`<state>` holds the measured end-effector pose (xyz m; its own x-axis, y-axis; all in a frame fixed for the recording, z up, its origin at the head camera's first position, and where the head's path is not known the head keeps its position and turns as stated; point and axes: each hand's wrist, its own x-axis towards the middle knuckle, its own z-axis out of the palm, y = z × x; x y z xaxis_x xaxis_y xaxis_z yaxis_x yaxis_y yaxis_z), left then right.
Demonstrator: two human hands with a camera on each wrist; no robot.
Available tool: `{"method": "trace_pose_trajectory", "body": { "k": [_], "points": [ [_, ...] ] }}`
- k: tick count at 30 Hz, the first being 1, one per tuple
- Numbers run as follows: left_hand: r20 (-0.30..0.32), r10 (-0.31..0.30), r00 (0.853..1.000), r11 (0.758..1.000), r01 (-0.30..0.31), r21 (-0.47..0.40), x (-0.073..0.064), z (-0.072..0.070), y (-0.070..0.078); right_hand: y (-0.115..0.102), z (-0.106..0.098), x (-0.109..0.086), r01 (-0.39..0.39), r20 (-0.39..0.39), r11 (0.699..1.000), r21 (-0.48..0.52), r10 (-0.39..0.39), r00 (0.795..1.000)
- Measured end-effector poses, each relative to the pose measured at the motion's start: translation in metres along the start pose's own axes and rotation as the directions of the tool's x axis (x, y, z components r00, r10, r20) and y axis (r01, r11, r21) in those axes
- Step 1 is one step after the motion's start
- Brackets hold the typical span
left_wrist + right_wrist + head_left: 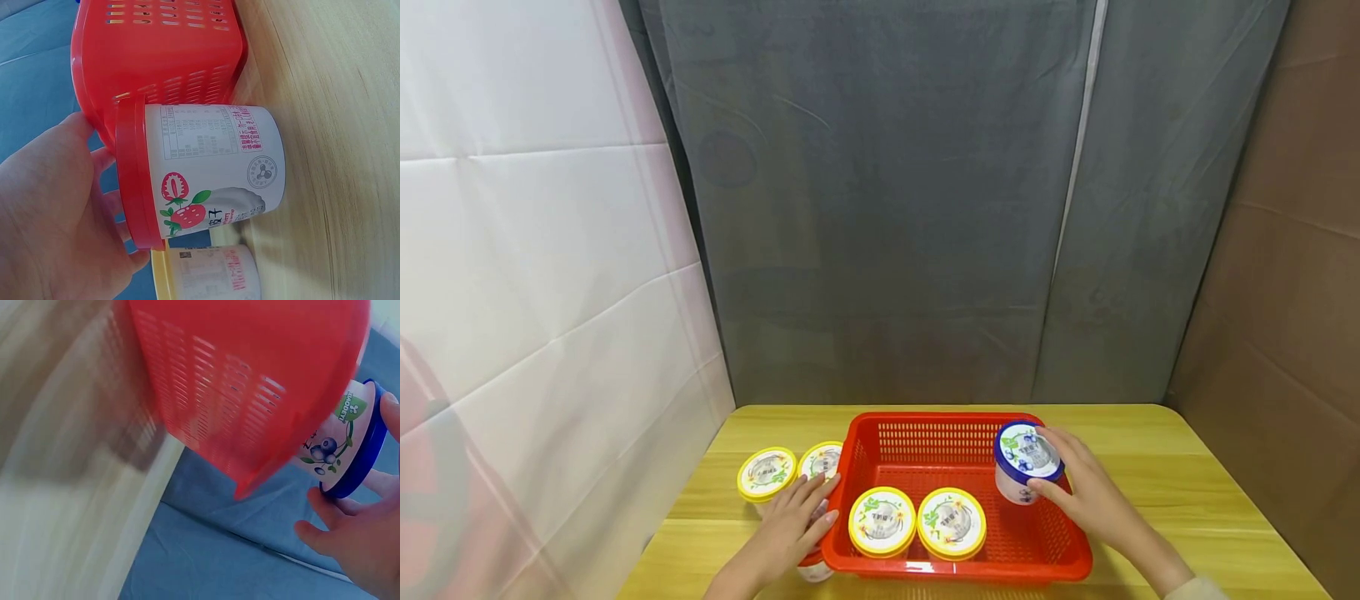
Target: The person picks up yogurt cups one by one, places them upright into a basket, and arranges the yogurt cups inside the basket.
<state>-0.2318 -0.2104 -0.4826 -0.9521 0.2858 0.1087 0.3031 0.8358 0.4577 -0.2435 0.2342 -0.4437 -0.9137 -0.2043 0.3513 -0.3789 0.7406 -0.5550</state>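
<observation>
In the head view, my right hand (1086,483) grips a blue-lidded tub (1028,454) by its lid, at the right side of the red plastic basket (955,570). Blueberries are printed on this tub's side (331,450) in the right wrist view. My left hand (786,529) lies at the basket's left rim with fingers extended, touching the rim. Just under that hand stands a red-lidded strawberry tub (212,169), outside the basket; part of the hand passes behind its lid. Two yellow-lidded tubs (882,522) (952,524) sit inside the basket at the front.
Left of the basket, two more yellow-lidded tubs (767,473) (820,461) stand on the wooden table (1172,475). Grey cloth (887,208) hangs behind the table, with a white sheet (550,250) on the left and a brown one (1277,333) on the right.
</observation>
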Motion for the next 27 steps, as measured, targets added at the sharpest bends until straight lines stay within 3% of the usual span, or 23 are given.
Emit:
{"method": "trace_pose_trajectory", "body": {
  "k": [9, 27],
  "points": [
    [0.002, -0.004, 1.0, 1.0, 0.004, -0.003, 0.0, 0.0, 0.001, 0.003, 0.012, -0.012, -0.075, 0.091, 0.997, 0.033, 0.071, 0.993],
    [0.001, -0.004, 1.0, 1.0, 0.004, -0.001, 0.0, 0.0, 0.002, 0.007, 0.022, -0.027, -0.094, 0.162, 0.996, 0.004, 0.092, 0.982]
  ]
}}
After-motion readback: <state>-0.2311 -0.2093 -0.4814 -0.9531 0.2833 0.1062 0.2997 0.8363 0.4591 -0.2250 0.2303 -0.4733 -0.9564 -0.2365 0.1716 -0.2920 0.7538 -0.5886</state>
